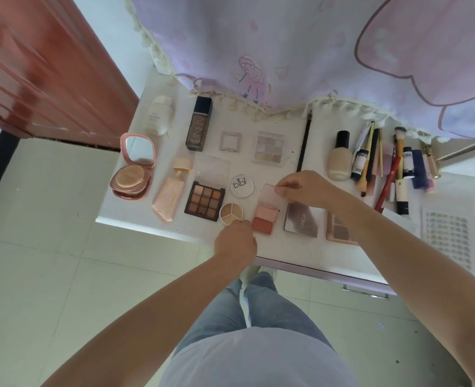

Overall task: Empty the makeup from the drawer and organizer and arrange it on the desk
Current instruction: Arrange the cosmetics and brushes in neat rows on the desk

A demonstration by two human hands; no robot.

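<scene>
Now right grip (300,188) pinches blush palette (265,216) lid; left grip (234,241) curled, maybe touching it, by "VONO" case (302,220).

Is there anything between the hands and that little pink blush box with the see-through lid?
No, nothing is in the way. The right hand already pinches the open clear lid of the blush palette, and the left hand rests at its lower left corner, beside the round concealer pot.
</scene>
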